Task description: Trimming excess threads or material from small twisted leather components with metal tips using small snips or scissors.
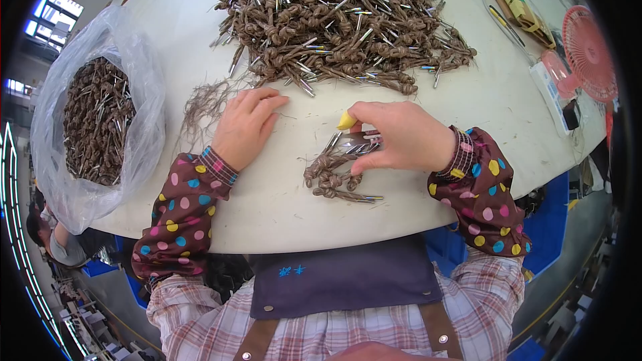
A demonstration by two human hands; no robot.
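Observation:
My left hand (246,127) rests palm down on the pale table, fingers loosely bent and nothing visible in them. Beside it lies a tangle of loose brown threads (204,108). My right hand (404,135) curls over the metal-tipped ends of a few knotted brown cords (331,180), thumb and fingers around them. A yellow cover (346,121) sits on one of its fingertips. Something dark and shiny shows between the fingers, too small to make out. Beyond both hands spreads a big heap of knotted brown cords with silvery tips (334,23).
A clear plastic bag (144,127) full of similar cords stands at the table's left edge. Far right are a pink fan (588,53), a white power strip (550,97), a pen (506,25) and a yellow-wrapped bundle (520,10). Blue bins (552,227) stand below the table edge.

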